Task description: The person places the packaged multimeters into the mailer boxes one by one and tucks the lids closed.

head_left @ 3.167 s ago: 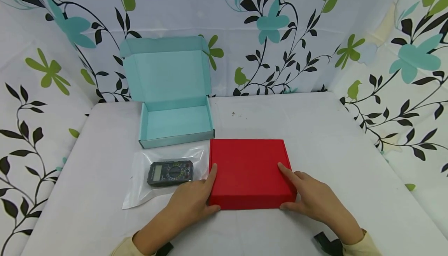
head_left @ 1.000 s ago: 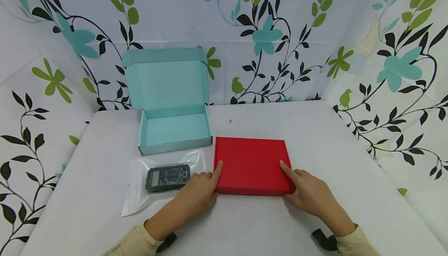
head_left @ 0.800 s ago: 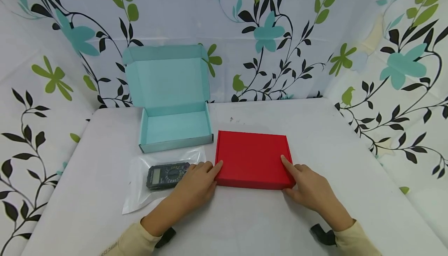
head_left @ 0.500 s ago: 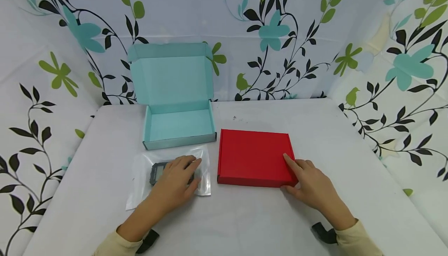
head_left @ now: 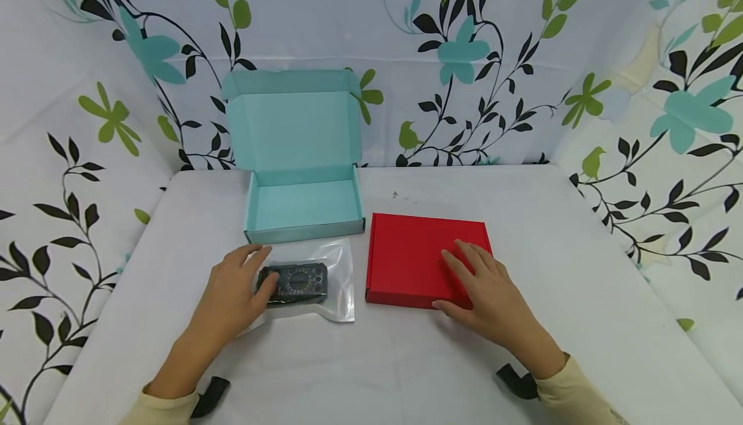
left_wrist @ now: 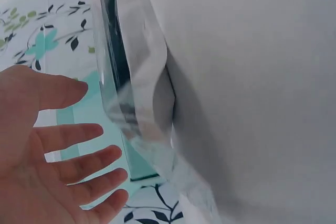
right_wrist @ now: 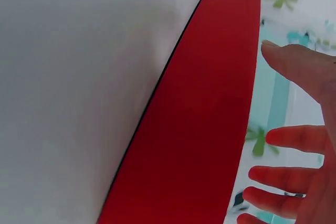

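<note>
Head: we saw left hand (head_left: 232, 291) spread by bagged black multimeter (head_left: 302, 283), right hand (head_left: 486, 295) spread over red cardboard box (head_left: 406, 257), inside table's far edge (head_left: 458, 175).

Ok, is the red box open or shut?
Shut: the red box shows a flat top with no flap raised, whereas the teal box has its lid standing up.

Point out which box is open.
The turquoise box behind the black multimeter: its lid stands raised, showing the inside, whereas the red box is closed.
</note>
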The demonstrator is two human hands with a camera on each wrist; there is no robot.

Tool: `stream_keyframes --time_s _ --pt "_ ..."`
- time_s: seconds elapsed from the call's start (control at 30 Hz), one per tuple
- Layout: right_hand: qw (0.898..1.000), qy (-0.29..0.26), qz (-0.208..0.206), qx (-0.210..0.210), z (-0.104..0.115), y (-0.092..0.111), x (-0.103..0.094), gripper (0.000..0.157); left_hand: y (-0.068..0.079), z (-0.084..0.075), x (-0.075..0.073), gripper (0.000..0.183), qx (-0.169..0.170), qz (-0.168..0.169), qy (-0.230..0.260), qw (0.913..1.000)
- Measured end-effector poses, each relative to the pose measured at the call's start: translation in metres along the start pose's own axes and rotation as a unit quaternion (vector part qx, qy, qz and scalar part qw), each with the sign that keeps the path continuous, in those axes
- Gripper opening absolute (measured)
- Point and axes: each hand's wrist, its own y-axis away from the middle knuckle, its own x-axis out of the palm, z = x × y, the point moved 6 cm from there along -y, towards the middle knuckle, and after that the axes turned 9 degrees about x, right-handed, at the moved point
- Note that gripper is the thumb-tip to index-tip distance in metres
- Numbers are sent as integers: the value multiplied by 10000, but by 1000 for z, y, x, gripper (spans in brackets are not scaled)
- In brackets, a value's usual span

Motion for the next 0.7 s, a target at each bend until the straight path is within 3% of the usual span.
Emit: stream_keyframes --time_s 0.1,0.33,0.5,0.7 --pt "9992 -126 -67 -368 21 -9 1 89 -5 15 -8 44 -208 -187 262 9993" --pt "9910 -493 96 -1239 76 -25 11 88 -20 51 -18 47 -1093 -429 891 9891" --pt "9837 -384 469 -1693 107 -29 24 88 -31 73 -8 55 -1642 -160 1056 9806" --pt "9773 -293 573 -2018 134 -38 35 80 -39 97 0 64 -2124 449 1173 9691"
